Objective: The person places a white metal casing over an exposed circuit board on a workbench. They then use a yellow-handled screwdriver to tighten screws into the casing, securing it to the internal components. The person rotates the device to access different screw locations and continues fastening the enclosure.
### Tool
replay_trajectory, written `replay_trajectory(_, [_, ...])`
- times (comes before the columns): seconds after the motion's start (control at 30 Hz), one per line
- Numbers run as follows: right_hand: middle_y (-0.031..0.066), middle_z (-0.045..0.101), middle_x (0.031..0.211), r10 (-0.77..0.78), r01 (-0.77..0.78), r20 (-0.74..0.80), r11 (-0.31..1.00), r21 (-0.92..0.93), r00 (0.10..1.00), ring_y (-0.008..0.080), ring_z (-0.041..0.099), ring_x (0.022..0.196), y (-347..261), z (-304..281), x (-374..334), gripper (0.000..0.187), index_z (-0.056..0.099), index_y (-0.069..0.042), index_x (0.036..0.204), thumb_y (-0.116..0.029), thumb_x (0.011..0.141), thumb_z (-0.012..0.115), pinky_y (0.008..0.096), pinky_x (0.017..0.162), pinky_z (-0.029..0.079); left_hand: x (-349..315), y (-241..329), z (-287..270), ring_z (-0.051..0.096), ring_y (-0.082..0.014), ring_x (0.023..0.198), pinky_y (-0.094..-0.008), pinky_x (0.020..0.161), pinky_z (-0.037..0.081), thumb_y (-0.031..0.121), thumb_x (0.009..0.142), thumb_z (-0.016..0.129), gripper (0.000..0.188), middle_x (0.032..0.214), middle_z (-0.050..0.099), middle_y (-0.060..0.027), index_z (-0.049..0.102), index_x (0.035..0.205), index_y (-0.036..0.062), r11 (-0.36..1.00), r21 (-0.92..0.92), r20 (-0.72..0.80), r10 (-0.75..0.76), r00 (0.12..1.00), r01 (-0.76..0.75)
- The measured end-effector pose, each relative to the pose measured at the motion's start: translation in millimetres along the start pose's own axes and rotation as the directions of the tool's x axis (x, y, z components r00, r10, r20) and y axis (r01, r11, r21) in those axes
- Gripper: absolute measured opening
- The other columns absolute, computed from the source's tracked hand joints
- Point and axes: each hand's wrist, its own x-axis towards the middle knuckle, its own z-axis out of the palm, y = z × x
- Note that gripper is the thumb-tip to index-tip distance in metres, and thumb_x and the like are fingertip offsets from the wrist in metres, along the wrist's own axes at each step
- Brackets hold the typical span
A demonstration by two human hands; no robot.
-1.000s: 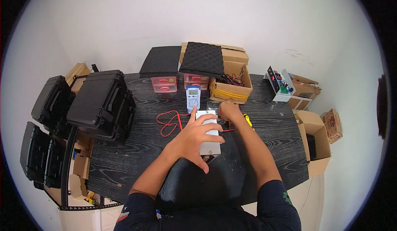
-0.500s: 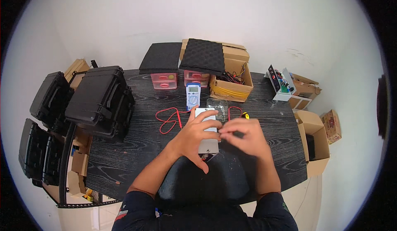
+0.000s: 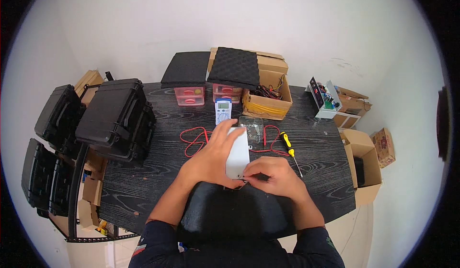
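My left hand (image 3: 209, 158) grips a white metal box (image 3: 237, 154) at the near edge of the table, thumb at its near end and fingers over its far end. At the box's near right corner my right hand (image 3: 275, 177) is closed in a pinch. Whatever lies between those fingertips is too small to make out. Beyond the box stand a blue-rimmed multimeter (image 3: 223, 110) and a clear plastic case (image 3: 257, 125) with small metal parts. A yellow and black screwdriver (image 3: 287, 145) lies to the right, beside red test leads (image 3: 273, 129).
Red-fronted drawer units (image 3: 190, 96) with black foam sheets (image 3: 235, 66) on top stand at the back, beside a cardboard box of cables (image 3: 266, 109). An opened electronic unit (image 3: 328, 99) sits back right. Black hard cases (image 3: 112, 117) are stacked at the left.
My right hand has moved nearer to me, down to the box's near corner, and the screwdriver is now uncovered. My left hand has closed further round the box, which has turned slightly.
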Motion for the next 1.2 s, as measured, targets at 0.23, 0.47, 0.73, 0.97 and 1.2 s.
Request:
replay_trajectory(0.23, [0.0101, 0.076, 0.098, -0.004, 0.004, 0.028, 1.0, 0.004, 1.0, 0.0301, 0.075, 0.09, 0.5, 0.3, 0.1, 0.02, 0.073, -0.006, 0.1, -0.003, 0.083, 0.083, 0.0402, 0.082, 0.06, -3.2, -3.0, -2.4, 0.03, -0.0543, 0.15, -0.0576, 0.124, 0.033, 0.037, 0.052, 0.102, 0.143, 0.159, 0.031, -0.0336, 0.019, 0.162, -0.0018, 0.991, -0.066, 0.046, -0.109, 0.993, 0.112])
replay_trajectory(0.47, [0.01, 0.077, 0.098, -0.014, 0.014, 0.013, 1.0, 0.009, 1.0, 0.0303, 0.074, 0.089, 1.0, 0.2, 0.2, 0.021, 0.074, -0.006, 0.101, -0.002, 0.083, 0.083, 0.0402, 0.081, 0.059, 1.5, -10.8, -1.0, 0.033, -0.0511, 0.147, -0.0596, 0.125, 0.026, 0.037, 0.051, 0.102, 0.143, 0.156, 0.035, -0.0287, 0.022, 0.164, 0.0025, 0.99, -0.109, 0.044, -0.081, 0.996, 0.085])
replay_trajectory(0.73, [0.0108, 0.076, 0.098, -0.005, 0.005, -0.001, 1.0, 0.01, 1.0, 0.0314, 0.074, 0.088, 0.4, -3.5, 0.5, 0.021, 0.073, -0.006, 0.101, -0.002, 0.083, 0.083, 0.0403, 0.079, 0.059, 2.7, -13.7, 1.0, 0.028, -0.0516, 0.152, -0.0737, 0.124, 0.008, 0.057, 0.046, 0.1, 0.139, 0.16, 0.034, -0.0266, 0.036, 0.161, 0.0096, 0.997, -0.027, 0.077, -0.068, 0.995, 0.07])
replay_trajectory(0.97, [0.0101, 0.077, 0.098, 0.042, -0.043, 0.016, 0.999, 0.027, 0.999, 0.0307, 0.076, 0.088, 2.6, 1.0, -6.4, 0.02, 0.073, -0.006, 0.101, -0.003, 0.085, 0.083, 0.0402, 0.078, 0.06, 6.5, -15.8, 8.9, 0.045, -0.0381, 0.149, -0.0823, 0.116, -0.013, 0.093, 0.053, 0.076, 0.111, 0.138, 0.065, -0.0073, 0.071, 0.13, 0.0136, 0.945, -0.028, 0.014, 0.327, 0.945, -0.326])
replay_trajectory(1.2, [0.0081, 0.077, 0.099, -0.02, 0.018, -0.062, 0.999, -0.035, 0.998, 0.0286, 0.077, 0.087, -1.0, 8.7, -6.9, 0.019, 0.074, -0.007, 0.099, -0.006, 0.084, 0.084, 0.0385, 0.076, 0.062, 4.9, -24.1, 28.4, 0.064, -0.0298, 0.132, -0.0832, 0.113, -0.02, 0.109, 0.065, 0.046, 0.109, 0.104, 0.074, 0.0021, 0.077, 0.098, 0.0104, 0.932, -0.118, -0.045, 0.339, 0.94, -0.342])
